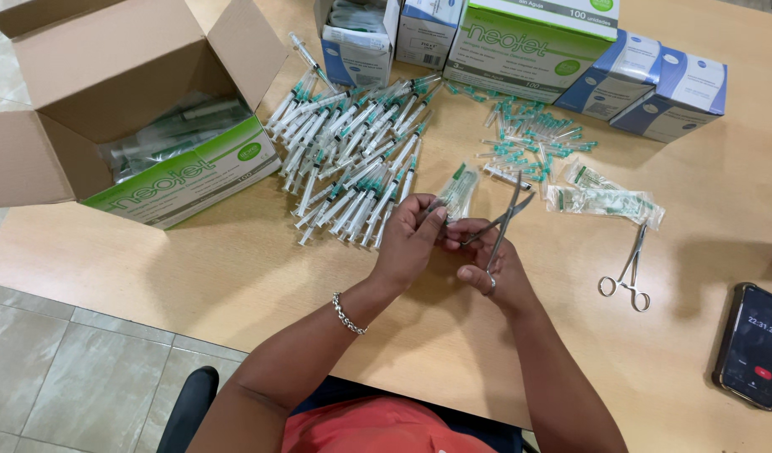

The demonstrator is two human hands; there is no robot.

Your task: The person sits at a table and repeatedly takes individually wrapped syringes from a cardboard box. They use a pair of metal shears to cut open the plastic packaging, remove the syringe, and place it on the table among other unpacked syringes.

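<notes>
Left hand [411, 243]: pinches a wrapped syringe [457, 191] taut. Right hand [493, 270]: fingers through scissors [501, 220], blades apart at the wrapper. Syringe pile [352, 159] beyond, on the counter [235, 277].

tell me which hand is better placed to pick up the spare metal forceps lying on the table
Probably the right hand: the spare metal forceps lie on its side, though it already holds metal scissors-type forceps. The left hand holds a clear plastic syringe packet.

Over the pale wooden table [235, 277], the left hand [411, 243] pinches a clear-wrapped syringe packet [460, 191] while the right hand [491, 264] holds open steel scissors [501, 220] beside it.
</notes>
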